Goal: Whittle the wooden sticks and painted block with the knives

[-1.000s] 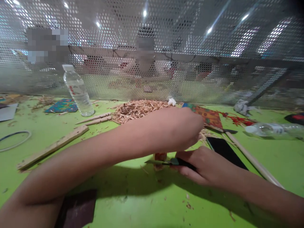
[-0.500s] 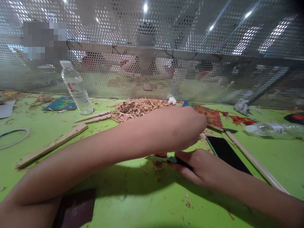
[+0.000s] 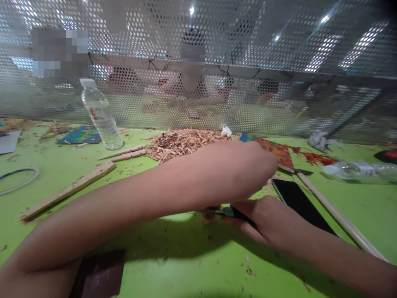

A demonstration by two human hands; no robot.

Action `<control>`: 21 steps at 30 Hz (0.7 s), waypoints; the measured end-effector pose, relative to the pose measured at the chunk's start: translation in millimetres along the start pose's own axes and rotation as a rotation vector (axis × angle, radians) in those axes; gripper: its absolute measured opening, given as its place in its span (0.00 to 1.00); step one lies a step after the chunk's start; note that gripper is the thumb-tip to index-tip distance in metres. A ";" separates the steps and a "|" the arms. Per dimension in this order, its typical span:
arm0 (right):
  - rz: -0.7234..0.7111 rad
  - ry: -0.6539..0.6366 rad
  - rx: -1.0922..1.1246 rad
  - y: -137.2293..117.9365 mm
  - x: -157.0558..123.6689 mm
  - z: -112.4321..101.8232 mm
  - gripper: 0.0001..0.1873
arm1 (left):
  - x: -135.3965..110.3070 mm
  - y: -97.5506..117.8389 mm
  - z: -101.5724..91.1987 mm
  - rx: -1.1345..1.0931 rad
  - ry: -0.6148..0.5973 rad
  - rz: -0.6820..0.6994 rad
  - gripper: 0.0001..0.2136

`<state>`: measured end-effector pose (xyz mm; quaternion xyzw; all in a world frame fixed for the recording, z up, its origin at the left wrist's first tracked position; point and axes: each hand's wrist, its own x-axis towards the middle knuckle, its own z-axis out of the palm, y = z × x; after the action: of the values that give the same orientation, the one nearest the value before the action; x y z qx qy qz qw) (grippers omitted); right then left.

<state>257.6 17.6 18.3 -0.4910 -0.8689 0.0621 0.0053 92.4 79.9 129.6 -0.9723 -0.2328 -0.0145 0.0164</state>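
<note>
My right hand point(image 3: 257, 217) is closed around the dark handle of a carving knife point(image 3: 228, 212), whose blade points left. Just below my left forearm, the blade lies against a small reddish-brown piece point(image 3: 211, 217), mostly hidden. My left arm reaches across from the left, and my left hand point(image 3: 257, 167) is bent down and curled above the knife. Its fingers are turned away, so what it grips does not show. Beyond the left forearm lies a heap of wood shavings point(image 3: 182, 142).
A water bottle point(image 3: 102, 118) stands at the left; another bottle point(image 3: 356, 170) lies at the right. A black phone point(image 3: 302, 205) and a wooden-handled tool point(image 3: 338, 215) lie beside my right arm. A wood strip point(image 3: 70, 190) is at the left. Perforated metal screen point(image 3: 142, 99) behind.
My left hand and forearm have shifted slightly right and down, covering more of the blade. The knife has slid a little right with my right hand. The whole view has also drifted slightly.
</note>
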 end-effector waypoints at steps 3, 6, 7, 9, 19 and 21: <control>0.020 -0.094 -0.055 -2.4 -0.5 6.0 0.16 | -0.5 -4.1 3.8 -0.027 0.016 0.017 0.12; 0.006 -0.139 -0.067 -5.0 -0.7 9.9 0.14 | -1.3 -5.6 4.5 0.000 0.023 0.027 0.10; -0.001 -0.146 -0.059 -5.5 -0.8 10.0 0.13 | -1.3 -5.4 4.0 0.012 0.020 0.027 0.09; -0.016 -0.138 -0.033 -5.5 -0.9 8.2 0.13 | -1.2 -4.1 2.8 0.022 0.007 0.026 0.10; 0.012 -0.068 -0.016 -2.7 -0.6 2.9 0.14 | -1.1 -5.0 3.0 -0.016 0.010 0.045 0.12; 0.004 -0.094 -0.039 -4.6 -0.4 6.9 0.15 | -1.7 -6.9 4.2 -0.006 0.023 0.039 0.11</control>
<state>253.4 14.2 12.0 -0.4895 -0.8682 0.0681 -0.0451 87.9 85.4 125.5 -0.9765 -0.2135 -0.0260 0.0162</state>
